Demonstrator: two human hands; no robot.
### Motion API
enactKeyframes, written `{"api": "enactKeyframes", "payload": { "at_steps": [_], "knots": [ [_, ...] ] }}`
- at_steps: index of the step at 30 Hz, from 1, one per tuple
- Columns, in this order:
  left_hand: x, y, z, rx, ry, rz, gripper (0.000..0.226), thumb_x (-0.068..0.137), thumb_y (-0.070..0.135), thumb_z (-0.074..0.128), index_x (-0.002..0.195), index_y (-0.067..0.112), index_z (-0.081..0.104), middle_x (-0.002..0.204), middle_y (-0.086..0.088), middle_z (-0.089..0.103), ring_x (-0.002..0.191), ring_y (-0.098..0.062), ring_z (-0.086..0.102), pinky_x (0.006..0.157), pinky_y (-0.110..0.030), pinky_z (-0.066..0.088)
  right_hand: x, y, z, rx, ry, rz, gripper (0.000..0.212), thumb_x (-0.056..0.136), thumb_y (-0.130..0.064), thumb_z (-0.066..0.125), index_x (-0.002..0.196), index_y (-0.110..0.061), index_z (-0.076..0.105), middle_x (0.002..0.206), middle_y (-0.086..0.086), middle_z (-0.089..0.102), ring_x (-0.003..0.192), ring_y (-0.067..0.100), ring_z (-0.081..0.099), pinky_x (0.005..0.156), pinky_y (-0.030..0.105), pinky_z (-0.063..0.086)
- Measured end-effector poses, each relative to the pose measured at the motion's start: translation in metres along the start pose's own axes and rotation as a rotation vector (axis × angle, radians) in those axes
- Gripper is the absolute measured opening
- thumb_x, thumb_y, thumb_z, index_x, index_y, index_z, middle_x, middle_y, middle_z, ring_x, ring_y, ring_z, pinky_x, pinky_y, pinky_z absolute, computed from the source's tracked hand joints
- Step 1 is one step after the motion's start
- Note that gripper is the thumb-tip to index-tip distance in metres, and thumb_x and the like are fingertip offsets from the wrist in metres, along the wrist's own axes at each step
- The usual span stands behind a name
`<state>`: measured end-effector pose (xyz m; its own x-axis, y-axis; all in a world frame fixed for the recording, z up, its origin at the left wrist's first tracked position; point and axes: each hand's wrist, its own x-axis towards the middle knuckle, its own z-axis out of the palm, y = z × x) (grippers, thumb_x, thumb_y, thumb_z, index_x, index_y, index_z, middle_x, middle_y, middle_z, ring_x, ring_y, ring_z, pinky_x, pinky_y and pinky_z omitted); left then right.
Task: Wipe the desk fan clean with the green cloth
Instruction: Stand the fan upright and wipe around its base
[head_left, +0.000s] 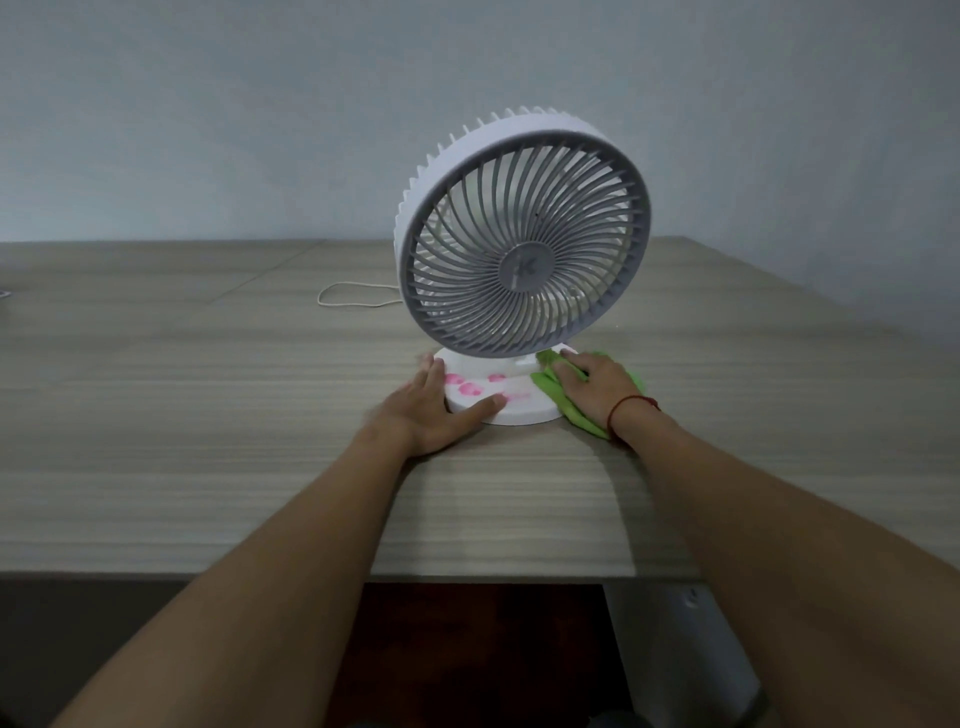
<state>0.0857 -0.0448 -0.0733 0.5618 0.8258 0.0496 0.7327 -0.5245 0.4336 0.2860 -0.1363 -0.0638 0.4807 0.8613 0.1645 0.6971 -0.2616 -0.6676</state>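
A white desk fan (524, 244) with a grey round grille stands upright on the wooden desk, right of centre. Pink smears mark the top of its round white base (519, 400). My left hand (431, 410) lies flat against the base's left front edge, thumb on the rim, fingers spread. My right hand (592, 387) presses the green cloth (553, 387) down against the right side of the base. The cloth bunches under my palm and sticks out past my wrist, which wears a red string.
The fan's white cord (353, 296) loops on the desk (208, 415) behind and left of the fan. A grey wall rises behind the desk. The desk's front edge runs below my forearms, with a metal leg (675, 649) under its right part.
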Motion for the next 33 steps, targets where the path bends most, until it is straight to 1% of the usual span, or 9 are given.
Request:
{"api": "enactKeyframes", "payload": {
  "at_steps": [3,7,12,14,18,22,26,30,33],
  "knots": [
    [0.000,0.000,-0.001,0.000,0.002,0.012,0.117,0.070,0.084,0.043,0.155,0.015,0.002,0.165,0.002,-0.003,0.152,-0.018,0.011,0.123,-0.038,0.015,0.014,-0.004,0.000,-0.039,-0.004,0.071,0.051,0.098,-0.038,0.035,0.140,-0.010,0.043,0.151,0.013,0.040,0.139,0.029,0.037,0.115,0.033,0.026],
    [0.004,-0.003,0.001,-0.005,0.004,0.023,0.122,0.063,0.091,0.039,0.155,0.019,0.005,0.165,0.005,-0.001,0.151,-0.018,0.015,0.122,-0.042,0.019,0.028,-0.014,0.004,-0.146,-0.103,0.071,0.054,0.099,-0.037,0.030,0.147,-0.012,0.032,0.158,0.008,0.025,0.146,0.027,0.021,0.120,0.036,0.017],
    [0.005,-0.002,0.001,-0.003,0.008,0.037,0.121,0.064,0.090,0.039,0.155,0.018,0.005,0.165,0.004,0.000,0.151,-0.019,0.014,0.122,-0.042,0.019,0.024,-0.016,0.009,-0.138,-0.063,0.008,0.045,0.097,-0.034,0.036,0.136,-0.017,0.049,0.149,0.010,0.042,0.134,0.030,0.041,0.111,0.032,0.030],
    [0.005,-0.002,0.001,-0.008,0.016,0.035,0.121,0.062,0.091,0.040,0.155,0.019,0.008,0.165,0.003,0.003,0.151,-0.020,0.016,0.122,-0.042,0.020,0.016,-0.017,0.013,-0.174,-0.067,-0.022,0.046,0.096,-0.037,0.036,0.138,-0.022,0.048,0.151,0.009,0.040,0.137,0.029,0.039,0.113,0.033,0.028],
    [0.003,-0.002,-0.003,-0.075,0.035,0.021,0.127,0.048,0.099,0.041,0.149,0.025,0.023,0.157,0.006,0.024,0.142,-0.020,0.034,0.116,-0.045,0.032,-0.009,-0.017,0.018,-0.202,-0.106,-0.121,0.047,0.096,-0.042,0.038,0.140,-0.028,0.045,0.155,0.008,0.034,0.144,0.022,0.029,0.118,0.031,0.021],
    [0.001,-0.004,-0.002,-0.123,0.024,0.026,0.125,0.046,0.099,0.046,0.148,0.029,0.028,0.153,0.010,0.030,0.140,-0.017,0.037,0.115,-0.043,0.034,-0.024,-0.001,0.000,-0.175,-0.110,-0.174,0.046,0.095,-0.040,0.044,0.138,-0.028,0.048,0.152,0.003,0.040,0.142,0.018,0.033,0.119,0.029,0.023],
    [-0.003,-0.003,-0.004,-0.121,0.020,0.041,0.121,0.053,0.095,0.047,0.149,0.024,0.024,0.157,0.009,0.024,0.142,-0.017,0.034,0.117,-0.042,0.031,-0.018,0.011,-0.011,-0.150,-0.060,-0.069,0.048,0.098,-0.036,0.039,0.142,-0.020,0.043,0.153,0.006,0.038,0.141,0.023,0.036,0.114,0.029,0.025],
    [0.002,-0.006,-0.001,-0.101,0.024,0.065,0.123,0.054,0.094,0.045,0.150,0.022,0.021,0.161,0.007,0.018,0.145,-0.019,0.030,0.118,-0.043,0.029,0.008,0.008,-0.007,-0.069,0.135,0.079,0.044,0.099,-0.030,0.031,0.124,-0.004,0.057,0.132,0.023,0.057,0.121,0.036,0.052,0.099,0.036,0.039],
    [0.004,-0.006,0.000,-0.089,0.029,0.079,0.118,0.062,0.088,0.048,0.153,0.019,0.016,0.163,0.005,0.012,0.147,-0.019,0.026,0.119,-0.040,0.025,0.026,-0.003,0.001,-0.008,0.171,0.159,0.045,0.098,-0.030,0.030,0.122,-0.003,0.057,0.131,0.023,0.056,0.120,0.038,0.051,0.101,0.038,0.039]
  ]
}}
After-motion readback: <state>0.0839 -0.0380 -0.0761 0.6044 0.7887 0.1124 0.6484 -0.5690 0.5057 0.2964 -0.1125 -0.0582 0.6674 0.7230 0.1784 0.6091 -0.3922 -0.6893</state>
